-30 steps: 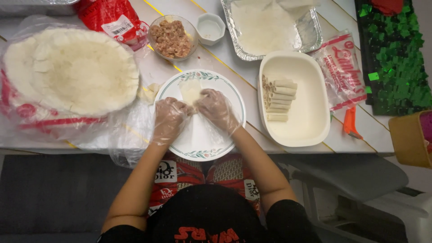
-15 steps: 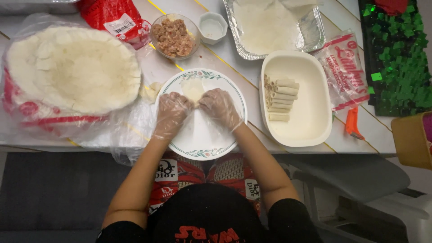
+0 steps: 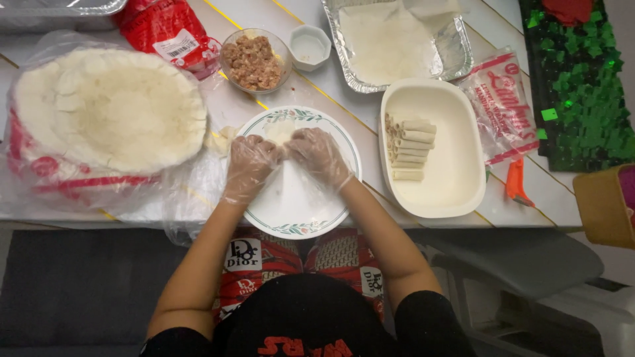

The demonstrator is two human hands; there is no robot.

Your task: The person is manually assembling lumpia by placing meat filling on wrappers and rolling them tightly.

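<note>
Head view, table: pale planks with yellow seams run to a near edge just above the person's lap; bare wood shows mainly between the dishes.
Wrapper stack: round pale sheets on crinkled clear plastic fill the left end, and the plastic spills over the near edge.
Foil tray: sits at the far edge, right of centre, with a flat pale sheet inside.
White dish: an oval dish just right of the plate, its near rim close to the table's near edge; the finished rolls lie stacked against its left wall, the rest of its floor open.
Plate: round, with a leaf-pattern rim, at the middle of the near edge; its near half is bare.
Left hand: gloved, fingers curled narrow, pinching the wrapper on the far half of the plate.
Right hand: gloved, fingers bent onto the same wrapper, touching the left hand's fingertips.
Bowl of filling: glass, just beyond the plate.
Small cup: white, just right of the bowl.
</note>
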